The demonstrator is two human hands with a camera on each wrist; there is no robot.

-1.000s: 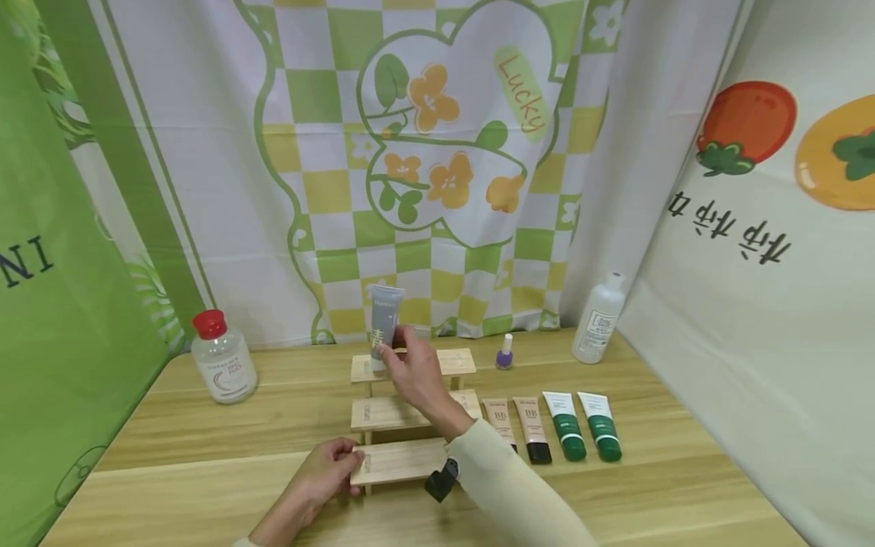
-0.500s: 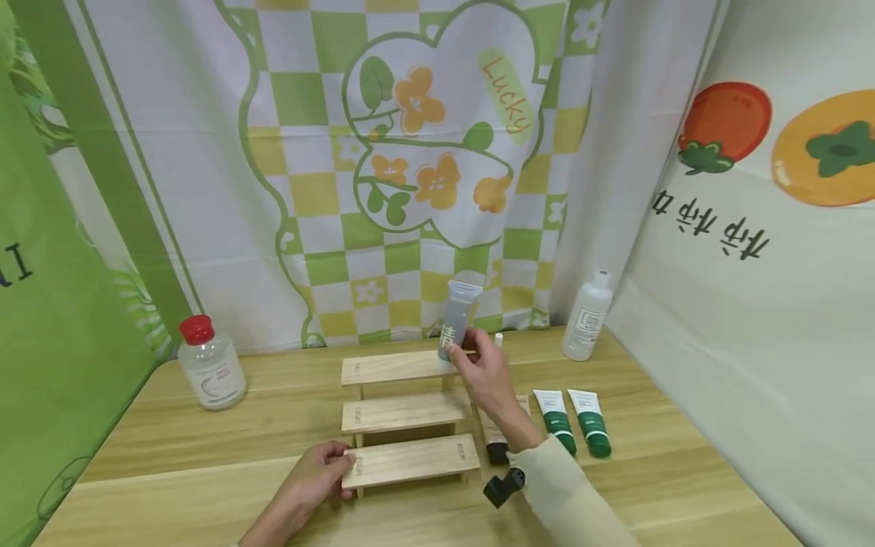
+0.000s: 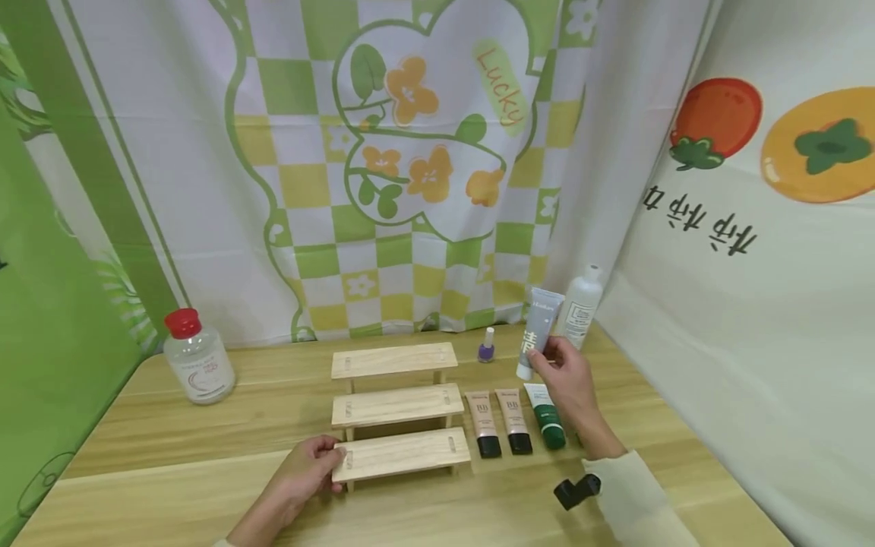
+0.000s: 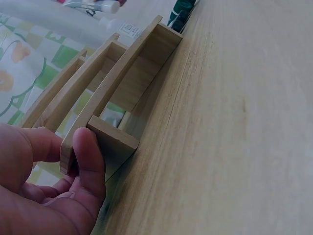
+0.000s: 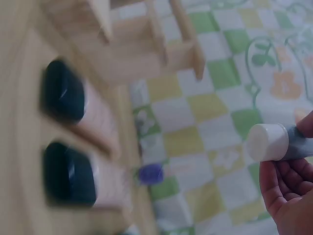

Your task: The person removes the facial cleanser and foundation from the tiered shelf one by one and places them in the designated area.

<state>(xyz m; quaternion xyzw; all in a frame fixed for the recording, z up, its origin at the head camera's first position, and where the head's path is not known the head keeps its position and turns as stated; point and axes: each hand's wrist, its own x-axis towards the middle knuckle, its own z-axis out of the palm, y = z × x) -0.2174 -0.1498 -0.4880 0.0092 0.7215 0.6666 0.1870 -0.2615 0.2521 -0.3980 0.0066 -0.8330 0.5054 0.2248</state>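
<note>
My left hand (image 3: pixel 301 472) pinches the left end of the lowest step of a three-tier wooden display stand (image 3: pixel 403 453); the left wrist view shows thumb and fingers round that board's end (image 4: pixel 73 142). With my right hand (image 3: pixel 569 377) I hold a grey-blue squeeze tube (image 3: pixel 541 319) upright, its white cap (image 5: pixel 266 142) pointing down. The tube is above the table's right side, overlapping a white bottle (image 3: pixel 581 308) behind it. All three tiers of the stand are bare. One green-and-white tube (image 3: pixel 548 418) lies just below my right hand; the hand and forearm hide its twin.
Two beige BB cream tubes (image 3: pixel 484 425) lie right of the stand. A purple nail polish bottle (image 3: pixel 486 347) stands behind them. At the left is a clear bottle with a red cap (image 3: pixel 200 357). A patterned curtain (image 3: pixel 410 289) closes off the back.
My right hand has carried the grey-blue tube rightward, from over the stand's top tier to in front of the white bottle. The left hand keeps its hold on the stand. The head view has shifted slightly.
</note>
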